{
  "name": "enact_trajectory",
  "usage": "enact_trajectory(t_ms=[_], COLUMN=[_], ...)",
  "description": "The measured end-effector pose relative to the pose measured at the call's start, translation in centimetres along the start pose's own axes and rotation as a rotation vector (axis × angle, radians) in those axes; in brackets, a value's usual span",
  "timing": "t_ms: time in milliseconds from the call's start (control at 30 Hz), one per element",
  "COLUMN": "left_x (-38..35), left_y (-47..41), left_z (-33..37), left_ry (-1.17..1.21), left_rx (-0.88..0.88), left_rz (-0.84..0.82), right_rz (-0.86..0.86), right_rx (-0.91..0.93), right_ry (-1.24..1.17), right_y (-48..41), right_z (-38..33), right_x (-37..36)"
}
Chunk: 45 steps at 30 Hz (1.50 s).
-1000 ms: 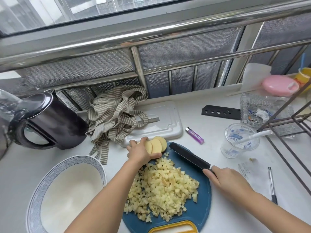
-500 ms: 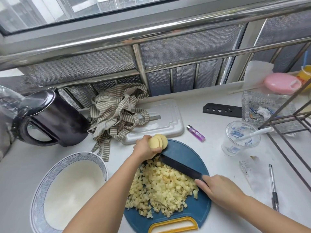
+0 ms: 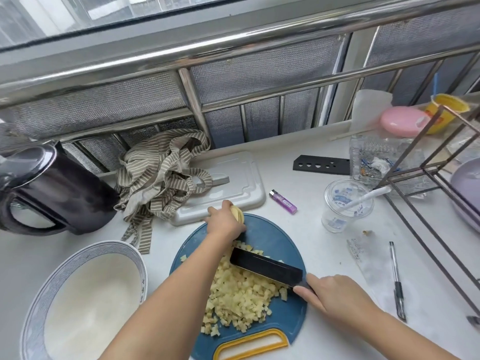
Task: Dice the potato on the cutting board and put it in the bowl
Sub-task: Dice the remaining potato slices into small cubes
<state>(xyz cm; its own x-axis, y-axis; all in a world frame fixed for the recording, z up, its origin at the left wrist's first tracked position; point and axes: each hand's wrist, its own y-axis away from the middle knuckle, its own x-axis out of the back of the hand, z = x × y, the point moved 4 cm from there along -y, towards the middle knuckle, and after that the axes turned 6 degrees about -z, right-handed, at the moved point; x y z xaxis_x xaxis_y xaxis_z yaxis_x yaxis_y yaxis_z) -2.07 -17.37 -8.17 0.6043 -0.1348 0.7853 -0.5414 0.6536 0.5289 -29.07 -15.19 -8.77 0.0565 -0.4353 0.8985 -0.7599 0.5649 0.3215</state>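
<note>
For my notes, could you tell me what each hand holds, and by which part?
The left hand clasps the stacked potato slices by their edges; the right hand grips the knife by its handle.

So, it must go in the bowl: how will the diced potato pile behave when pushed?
The diced potato pile is loose cubes, so it will likely spread, not slide together. Stray cubes sit near the rim of the blue cutting board, so some may tumble off.

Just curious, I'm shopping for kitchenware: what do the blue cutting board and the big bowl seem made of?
The cutting board looks like matte blue plastic, given its moulded yellow handle. The bowl seems glazed ceramic: smooth white inside, blue patterned rim.
</note>
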Motion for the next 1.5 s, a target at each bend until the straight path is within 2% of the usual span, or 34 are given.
enact_trajectory(t_ms=[33, 100, 167, 200, 300, 467, 600, 733, 833, 933, 1067, 1233, 1333, 1500], left_x=[0.0, 0.1, 0.0, 0.1, 0.5, 1.3, 1.0, 0.8, 0.2, 0.0, -0.3, -2.1, -3.3, -3.9], left_y=[0.0, -0.2, -0.3, -0.3, -0.4, -2.0, -1.9, -0.9, -0.9, -0.8, 0.2, 1.6, 1.9, 1.4], left_z=[0.1, 0.1, -0.1, -0.3, -1.2, -2.9, -2.5, -0.8, -0.3, 0.0, 1.6, 2.4, 3.3, 4.4], left_ry=[0.004, -0.006, 0.014, 0.053, 0.242, 0.606, 0.831, 0.92, 0.967, 1.049, 1.151, 1.619, 1.755, 1.832], left_rx=[-0.018, -0.075, -0.106, -0.11, -0.115, -0.093, -0.116, -0.209, -0.193, -0.197, -0.294, -0.186, -0.116, -0.134], left_rz=[0.005, -0.001, -0.014, -0.012, 0.017, 0.004, -0.087, -0.181, -0.212, -0.201, -0.347, -0.606, -0.632, -0.674], right_rz=[0.017, 0.106, 0.129, 0.128, 0.113, 0.029, -0.074, -0.147, -0.175, -0.154, -0.045, 0.108, 0.176, 0.205], right_rx=[0.015, -0.086, -0.163, -0.22, -0.31, -0.385, -0.447, -0.452, -0.472, -0.494, -0.525, -0.591, -0.624, -0.657], right_ry=[0.043, 0.022, -0.057, -0.17, -0.328, -0.413, -0.412, -0.415, -0.455, -0.532, -0.733, -0.868, -0.897, -0.938], right_y=[0.4, 1.1, 1.7, 2.1, 2.5, 2.8, 2.8, 2.9, 3.0, 3.4, 4.3, 5.5, 6.0, 6.2], right_z=[0.4, 1.2, 1.4, 1.4, 0.6, -2.6, -5.1, -6.5, -6.7, -6.3, -5.4, -3.8, -2.6, -1.5], right_x=[-0.3, -0.3, -0.7, -1.1, -2.0, -3.3, -4.1, -4.2, -4.1, -3.9, -3.5, -3.5, -4.2, -4.4])
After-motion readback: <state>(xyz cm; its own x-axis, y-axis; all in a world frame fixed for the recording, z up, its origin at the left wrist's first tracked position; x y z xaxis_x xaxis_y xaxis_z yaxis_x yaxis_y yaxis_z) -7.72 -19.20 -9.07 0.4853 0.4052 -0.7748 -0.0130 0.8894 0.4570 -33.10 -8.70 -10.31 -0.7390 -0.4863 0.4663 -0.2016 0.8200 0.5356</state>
